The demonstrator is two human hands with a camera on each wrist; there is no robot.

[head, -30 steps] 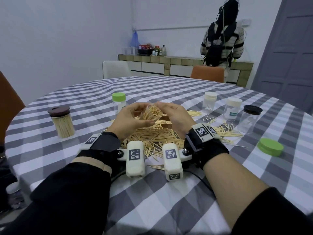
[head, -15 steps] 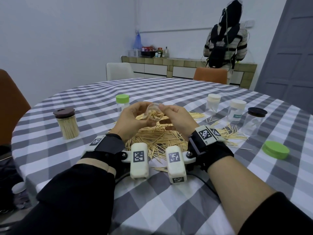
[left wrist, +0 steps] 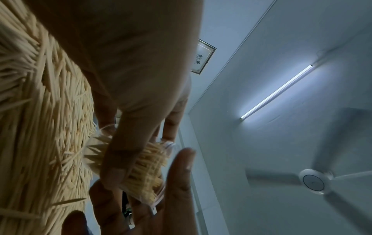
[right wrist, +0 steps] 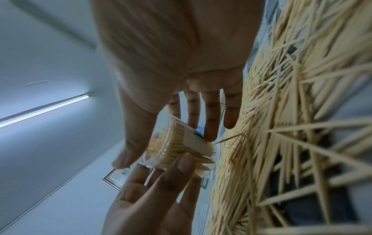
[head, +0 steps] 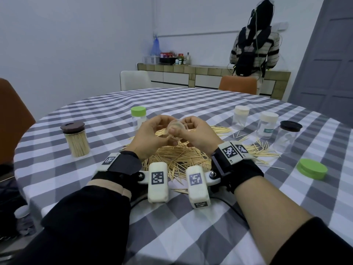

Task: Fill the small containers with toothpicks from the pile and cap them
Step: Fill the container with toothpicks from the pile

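- A round table [head: 191,226] is covered by a grey-and-white check cloth; a loose toothpick pile [head: 177,159] is spread at its centre.
- Left of the pile, a brown-lidded jar [head: 75,139] packed with toothpicks and a green-capped container [head: 138,116] are set; to the right stand two cream-capped containers [head: 241,117], a dark-lidded jar [head: 287,137] and a loose green lid [head: 311,171].
- Beyond the table, chairs, a tiled counter [head: 210,70] and a standing person [head: 255,41] are seen; a tube light and ceiling fan [left wrist: 313,182] show overhead.
- A small clear container [right wrist: 177,147], filled with toothpicks, is held on its side above the pile, between both hands.
- The left hand [head: 152,137] has fingers curled round it, thumb across the wall.
- The right hand [head: 196,133] is closed on the other end; which end is the mouth cannot be told for sure.
- Against the frame a second ago, a bare toothpick bundle is no longer seen between the hands; the container is now there.
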